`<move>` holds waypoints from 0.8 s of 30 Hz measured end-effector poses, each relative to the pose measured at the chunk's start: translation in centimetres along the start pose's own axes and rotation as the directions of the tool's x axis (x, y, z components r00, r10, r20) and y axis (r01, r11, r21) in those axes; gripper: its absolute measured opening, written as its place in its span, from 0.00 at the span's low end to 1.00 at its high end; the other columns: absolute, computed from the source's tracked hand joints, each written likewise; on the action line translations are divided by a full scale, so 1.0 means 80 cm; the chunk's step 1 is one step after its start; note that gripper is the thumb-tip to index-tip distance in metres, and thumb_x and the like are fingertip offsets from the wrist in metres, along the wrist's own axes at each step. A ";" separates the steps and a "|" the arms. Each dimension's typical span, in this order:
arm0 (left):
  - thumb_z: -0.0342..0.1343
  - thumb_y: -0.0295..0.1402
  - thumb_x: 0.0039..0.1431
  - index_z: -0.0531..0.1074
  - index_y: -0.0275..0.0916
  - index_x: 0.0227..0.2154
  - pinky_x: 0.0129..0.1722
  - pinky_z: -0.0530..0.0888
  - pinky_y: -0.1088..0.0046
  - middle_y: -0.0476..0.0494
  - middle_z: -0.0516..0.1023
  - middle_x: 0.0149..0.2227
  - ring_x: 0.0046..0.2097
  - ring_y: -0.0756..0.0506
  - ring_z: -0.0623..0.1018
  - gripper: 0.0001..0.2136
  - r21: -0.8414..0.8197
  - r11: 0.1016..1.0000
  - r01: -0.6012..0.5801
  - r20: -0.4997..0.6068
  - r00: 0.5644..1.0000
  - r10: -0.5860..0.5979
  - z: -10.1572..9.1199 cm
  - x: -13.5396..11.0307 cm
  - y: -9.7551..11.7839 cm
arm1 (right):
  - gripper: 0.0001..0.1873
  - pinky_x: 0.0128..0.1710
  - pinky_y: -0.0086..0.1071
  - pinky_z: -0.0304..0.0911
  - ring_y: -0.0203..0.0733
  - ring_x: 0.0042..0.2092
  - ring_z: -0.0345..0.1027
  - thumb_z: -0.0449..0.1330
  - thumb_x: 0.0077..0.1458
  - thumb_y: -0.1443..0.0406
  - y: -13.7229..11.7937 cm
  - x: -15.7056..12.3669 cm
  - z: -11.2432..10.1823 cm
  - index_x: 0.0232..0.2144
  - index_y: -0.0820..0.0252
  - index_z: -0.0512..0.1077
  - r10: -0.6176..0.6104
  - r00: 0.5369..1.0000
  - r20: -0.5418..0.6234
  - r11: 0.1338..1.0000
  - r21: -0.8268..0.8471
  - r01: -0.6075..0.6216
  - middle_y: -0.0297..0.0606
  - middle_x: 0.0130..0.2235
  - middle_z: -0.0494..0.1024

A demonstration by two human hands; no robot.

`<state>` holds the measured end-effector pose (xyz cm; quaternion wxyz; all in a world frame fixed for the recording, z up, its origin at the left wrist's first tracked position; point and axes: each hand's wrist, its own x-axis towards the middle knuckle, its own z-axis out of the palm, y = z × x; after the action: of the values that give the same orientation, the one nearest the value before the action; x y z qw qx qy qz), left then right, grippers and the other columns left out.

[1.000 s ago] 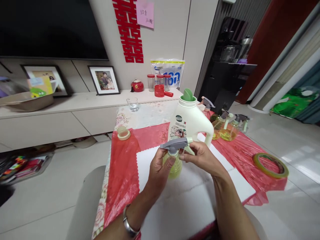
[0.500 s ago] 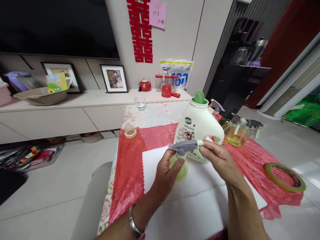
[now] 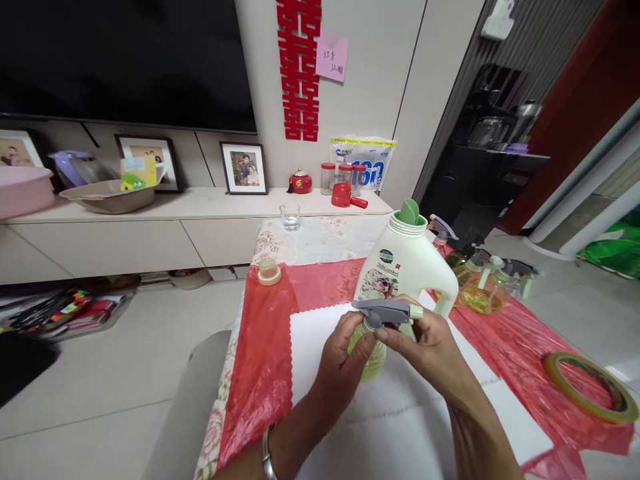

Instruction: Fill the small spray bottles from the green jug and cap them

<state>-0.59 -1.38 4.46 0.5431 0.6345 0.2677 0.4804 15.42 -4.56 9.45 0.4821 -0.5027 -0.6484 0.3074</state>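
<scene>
One pale wall (image 3: 373,80) and one pale tiled floor (image 3: 125,363) frame the room. Along the wall runs one low cabinet (image 3: 225,230), with one dark television (image 3: 125,60) above. In front stands one desk (image 3: 325,237) under a floral cloth; one red plastic sheet (image 3: 265,347) covers much of it, and white matting (image 3: 380,433) lies on the sheet.

One cream jug (image 3: 410,260) stands upright on the desk, uncapped, with one green scoop (image 3: 409,212) in its mouth. On the cabinet are two basins, one pink (image 3: 25,193) and one tan (image 3: 110,201), and three framed photos (image 3: 243,169).

Two hands work over the matting, in front of the jug, on one yellowish spray bottle (image 3: 373,367). The left grip (image 3: 345,360) is closed around its neck and upper body; the right grip (image 3: 430,337) is curled closely on the sprayer head, thumb at the collar, some fingers hidden.

At the desk's right are at least four other spray bottles (image 3: 480,293), overlapping too much to count surely. One tape roll (image 3: 565,390) lies nearer. Three red-lidded jars (image 3: 345,177) stand on the cabinet, one drinking glass (image 3: 290,220) on the desk's far edge, and one pale cap (image 3: 269,272) on the sheet.
</scene>
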 end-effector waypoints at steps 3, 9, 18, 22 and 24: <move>0.50 0.42 0.69 0.73 0.40 0.51 0.56 0.70 0.61 0.39 0.76 0.50 0.52 0.40 0.75 0.16 0.021 1.000 -0.019 0.008 1.000 0.019 0.000 0.001 0.000 | 0.15 0.43 0.27 0.63 0.37 0.45 0.67 0.64 0.63 0.55 -0.002 -0.001 0.001 0.44 0.59 0.76 -0.008 1.000 -0.001 0.998 -0.065 0.008 0.36 0.42 0.72; 0.49 0.43 0.69 0.73 0.41 0.51 0.59 0.69 0.59 0.38 0.76 0.54 0.55 0.39 0.74 0.16 -0.015 1.000 0.002 0.010 1.000 -0.002 0.002 -0.001 0.003 | 0.12 0.46 0.27 0.62 0.36 0.47 0.66 0.60 0.65 0.60 -0.005 -0.004 -0.001 0.48 0.58 0.73 -0.034 0.998 0.045 0.988 -0.148 0.041 0.35 0.45 0.71; 0.51 0.44 0.68 0.64 0.41 0.51 0.56 0.70 0.57 0.36 0.75 0.55 0.55 0.38 0.75 0.16 -0.202 0.979 0.039 -0.044 0.998 -0.049 0.008 -0.008 -0.011 | 0.08 0.41 0.27 0.61 0.34 0.42 0.65 0.59 0.64 0.61 -0.015 -0.006 0.007 0.43 0.57 0.73 -0.043 0.999 -0.010 0.957 -0.287 0.038 0.33 0.42 0.71; 0.50 0.45 0.69 0.64 0.41 0.50 0.53 0.70 0.59 0.38 0.76 0.53 0.53 0.39 0.76 0.15 -0.192 0.980 0.055 -0.040 0.997 -0.063 0.006 -0.009 -0.009 | 0.10 0.40 0.27 0.60 0.35 0.42 0.64 0.58 0.65 0.59 -0.021 -0.010 0.011 0.45 0.57 0.72 -0.036 0.999 -0.009 0.942 -0.334 0.031 0.34 0.42 0.70; 0.49 0.45 0.69 0.63 0.41 0.50 0.51 0.71 0.60 0.38 0.76 0.52 0.52 0.39 0.76 0.15 -0.172 0.983 0.069 -0.037 0.996 -0.076 0.006 -0.009 -0.006 | 0.12 0.41 0.27 0.60 0.34 0.42 0.63 0.59 0.66 0.56 -0.026 -0.011 0.009 0.47 0.55 0.71 -0.001 0.999 0.036 0.950 -0.313 0.012 0.34 0.43 0.69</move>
<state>-0.38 -2.08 3.76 0.6065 0.5650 0.2602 0.4953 14.05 -6.00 10.74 0.3857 -0.5651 -0.6990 0.2080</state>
